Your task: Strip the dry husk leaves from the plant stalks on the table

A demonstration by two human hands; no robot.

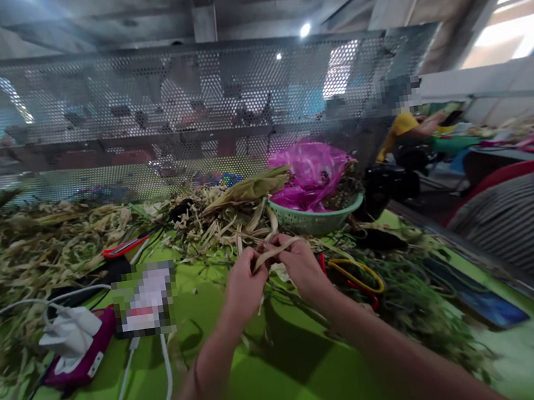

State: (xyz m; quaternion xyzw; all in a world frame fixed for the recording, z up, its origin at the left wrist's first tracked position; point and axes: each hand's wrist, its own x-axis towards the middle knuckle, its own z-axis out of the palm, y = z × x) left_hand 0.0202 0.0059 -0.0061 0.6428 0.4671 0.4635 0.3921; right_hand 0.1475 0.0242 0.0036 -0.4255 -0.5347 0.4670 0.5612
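Observation:
My left hand (248, 278) and my right hand (299, 262) meet over the green table, fingers closed on a pale dried corn husk strip (281, 249). The strip slants across both hands, and its lower end is partly hidden behind the fingers. Just beyond lie loose dry corn husks (245, 226), with one broader folded husk (246, 189) on top. Close to my right wrist are yellow and red looped handles (362, 272), perhaps of scissors. A pale green basket (319, 219) holding a pink plastic bag (310, 171) stands behind my right hand.
Husk scraps (51, 241) heap up along the left. A purple power strip (84, 362) with white plugs and cables, a blurred-out phone (147, 301) and a red-handled tool (128, 246) lie left. Green fibres (408, 299) and a dark blue flat object (487, 302) lie right. A perforated metal screen (151, 110) rises behind.

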